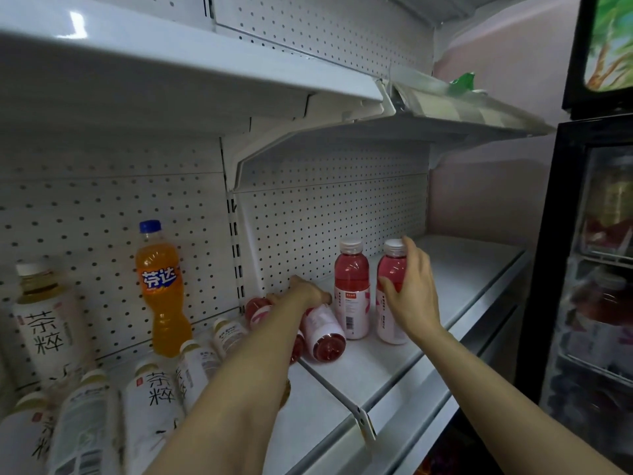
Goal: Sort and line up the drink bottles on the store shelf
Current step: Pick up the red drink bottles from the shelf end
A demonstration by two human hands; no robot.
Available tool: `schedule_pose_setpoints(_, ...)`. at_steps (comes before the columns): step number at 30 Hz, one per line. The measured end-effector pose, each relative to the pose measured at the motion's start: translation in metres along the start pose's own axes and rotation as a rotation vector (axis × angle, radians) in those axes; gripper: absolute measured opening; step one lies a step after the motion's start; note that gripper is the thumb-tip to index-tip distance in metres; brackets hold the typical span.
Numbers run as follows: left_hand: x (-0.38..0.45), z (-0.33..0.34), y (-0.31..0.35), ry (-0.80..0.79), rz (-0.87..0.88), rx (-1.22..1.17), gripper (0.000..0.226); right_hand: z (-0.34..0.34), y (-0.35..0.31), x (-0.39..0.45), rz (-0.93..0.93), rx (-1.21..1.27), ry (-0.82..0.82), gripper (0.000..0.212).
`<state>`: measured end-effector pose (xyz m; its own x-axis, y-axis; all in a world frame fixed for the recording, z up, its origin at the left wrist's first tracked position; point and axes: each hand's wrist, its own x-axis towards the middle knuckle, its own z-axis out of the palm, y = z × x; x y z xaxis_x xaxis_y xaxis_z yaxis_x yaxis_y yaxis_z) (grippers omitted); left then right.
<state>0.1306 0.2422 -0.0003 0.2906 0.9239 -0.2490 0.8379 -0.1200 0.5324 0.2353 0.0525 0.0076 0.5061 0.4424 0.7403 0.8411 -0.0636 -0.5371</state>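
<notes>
left forearm [253, 365] hides lying pink bottles [257, 311]; fridge contents [606, 303] blurred
</notes>
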Motion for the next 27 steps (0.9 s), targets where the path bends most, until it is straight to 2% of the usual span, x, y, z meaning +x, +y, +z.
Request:
schedule_pose_setpoints(1,-0.01,-0.005,0.003,-0.004,0.038,-0.058,0.121,0.0,0.0,0.0,-0.002,-0.002,-0.002,0.079)
schedule_pose_setpoints(2,-0.025,-0.012,0.005,-0.005,0.112,-0.102,0.102,0.0,0.0,-0.001,-0.008,-0.012,0.005,0.08)
schedule_pose_setpoints(4,-0.041,-0.023,0.004,0.037,0.218,-0.257,0.039,0.002,-0.001,-0.006,-0.052,-0.079,0.064,0.079)
schedule_pose_setpoints(5,-0.043,-0.028,0.001,0.043,0.239,-0.389,0.029,0.004,-0.003,-0.009,-0.089,-0.118,0.105,0.078)
schedule_pose_setpoints(6,-0.046,-0.034,0.0,0.031,0.261,-0.49,0.033,0.005,-0.007,-0.013,-0.131,-0.139,0.14,0.075)
schedule_pose_setpoints(8,-0.054,-0.043,-0.002,0.072,0.358,-0.567,0.062,0.009,-0.018,-0.022,-0.224,-0.127,0.158,0.069)
schedule_pose_setpoints(11,-0.056,-0.047,-0.006,0.187,0.529,-0.388,0.09,0.023,-0.034,-0.036,-0.325,-0.02,0.084,0.061)
schedule_pose_setpoints(13,-0.062,-0.049,-0.014,0.197,0.609,-0.296,0.094,0.035,-0.043,-0.047,-0.303,0.052,-0.016,0.06)
schedule_pose_setpoints(15,-0.062,-0.052,-0.026,0.14,0.638,-0.284,0.098,0.046,-0.049,-0.055,-0.278,0.092,-0.086,0.064)
schedule_pose_setpoints(16,-0.061,-0.055,-0.03,0.1,0.669,-0.26,0.092,0.051,-0.052,-0.056,-0.276,0.092,-0.101,0.067)
schedule_pose_setpoints(18,-0.066,-0.065,-0.037,-0.068,0.742,-0.228,0.062,0.056,-0.059,-0.049,-0.286,0.061,-0.107,0.074)
schedule_pose_setpoints(19,-0.067,-0.072,-0.042,-0.183,0.734,-0.214,0.053,0.056,-0.064,-0.042,-0.298,0.04,-0.109,0.077)
schedule_pose_setpoints(20,-0.071,-0.081,-0.049,-0.286,0.709,-0.179,0.054,0.055,-0.069,-0.033,-0.321,0.016,-0.121,0.08)
schedule_pose_setpoints(22,-0.075,-0.096,-0.064,-0.386,0.61,-0.053,0.063,0.054,-0.076,-0.018,-0.397,-0.037,-0.183,0.084)
schedule_pose_setpoints(23,-0.07,-0.101,-0.072,-0.38,0.555,0.027,0.066,0.054,-0.078,-0.013,-0.427,-0.059,-0.22,0.084)
schedule_pose_setpoints(27,-0.049,-0.095,-0.089,-0.104,0.301,0.217,0.077,0.057,-0.084,-0.005,-0.39,-0.083,-0.281,0.076)
